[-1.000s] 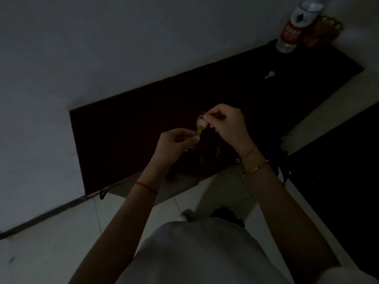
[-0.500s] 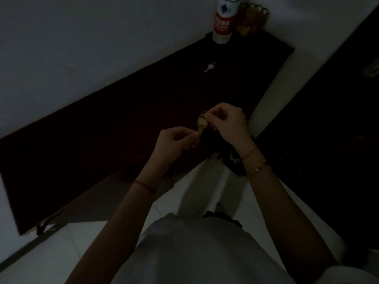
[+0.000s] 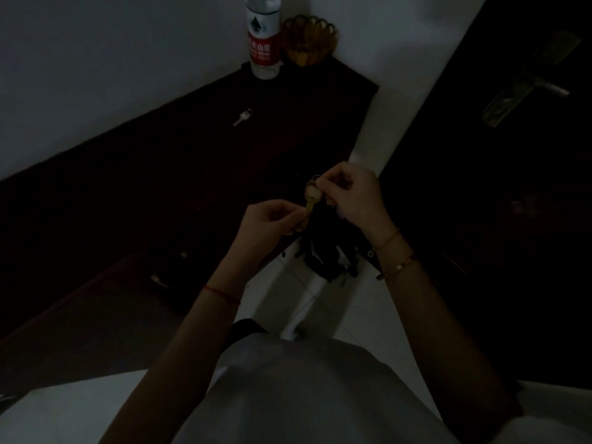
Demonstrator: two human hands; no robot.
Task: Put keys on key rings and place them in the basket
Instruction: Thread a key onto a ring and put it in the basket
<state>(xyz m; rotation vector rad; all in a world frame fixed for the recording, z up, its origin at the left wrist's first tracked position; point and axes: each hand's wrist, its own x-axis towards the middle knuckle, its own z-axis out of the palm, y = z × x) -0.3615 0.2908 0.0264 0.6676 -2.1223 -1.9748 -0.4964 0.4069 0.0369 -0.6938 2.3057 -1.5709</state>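
In dim light I hold a brass key [image 3: 312, 195] between both hands above the dark tabletop [image 3: 192, 174]. My left hand [image 3: 269, 225] pinches the key's blade from below. My right hand [image 3: 352, 193] pinches a thin key ring [image 3: 315, 178] at the key's head. A second silver key [image 3: 242, 116] with a ring lies on the table further back. A small wicker basket [image 3: 309, 40] stands at the table's far corner against the wall.
A water bottle [image 3: 262, 36] with a red label stands just left of the basket. A dark door with a metal handle [image 3: 528, 91] is at the right. A dark bundle [image 3: 330, 254] hangs at the table's near corner above white floor tiles.
The camera view has swung to the right, so the table and bottle shifted left and the door appeared. Both hands keep the same hold on the key and ring.
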